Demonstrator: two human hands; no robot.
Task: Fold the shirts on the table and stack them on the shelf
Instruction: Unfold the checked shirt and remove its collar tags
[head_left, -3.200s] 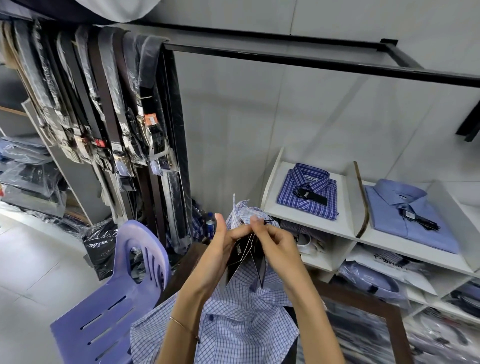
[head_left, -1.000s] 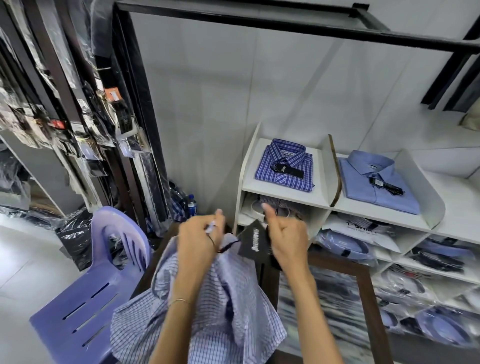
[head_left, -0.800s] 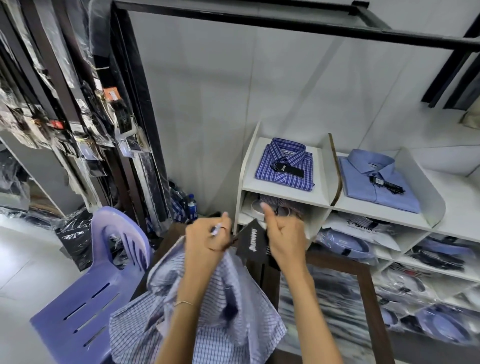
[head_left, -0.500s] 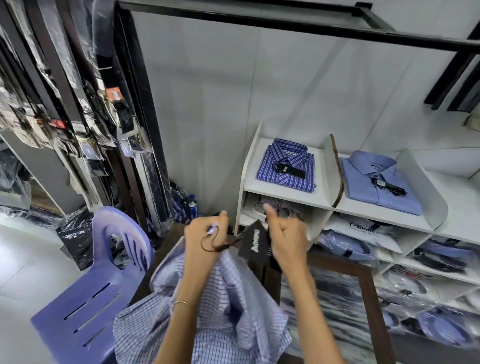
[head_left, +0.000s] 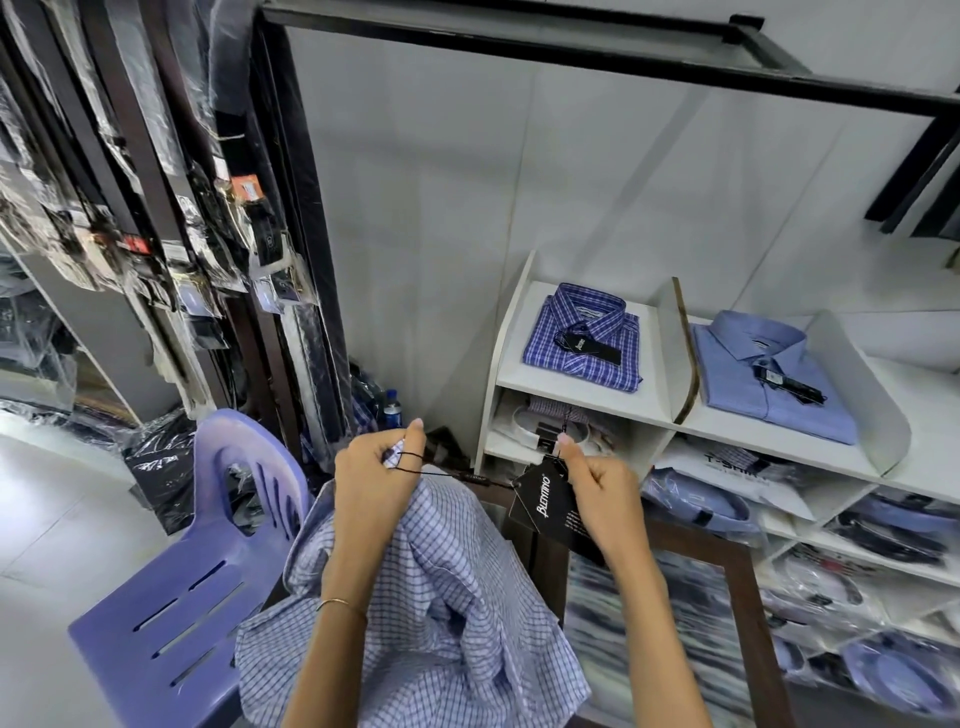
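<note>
Shirts: 1 checked shirt (head_left: 436, 597) held; 2 folded on shelf (head_left: 576, 387); tag (head_left: 550, 506) pinched

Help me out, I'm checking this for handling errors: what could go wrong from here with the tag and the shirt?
The black cord runs taut between the left hand and the tag pinched by the right hand; more pull might snap it or strain the fabric. The checked shirt hangs bunched and unfolded, so it may crease or slide toward the purple chair.
</note>
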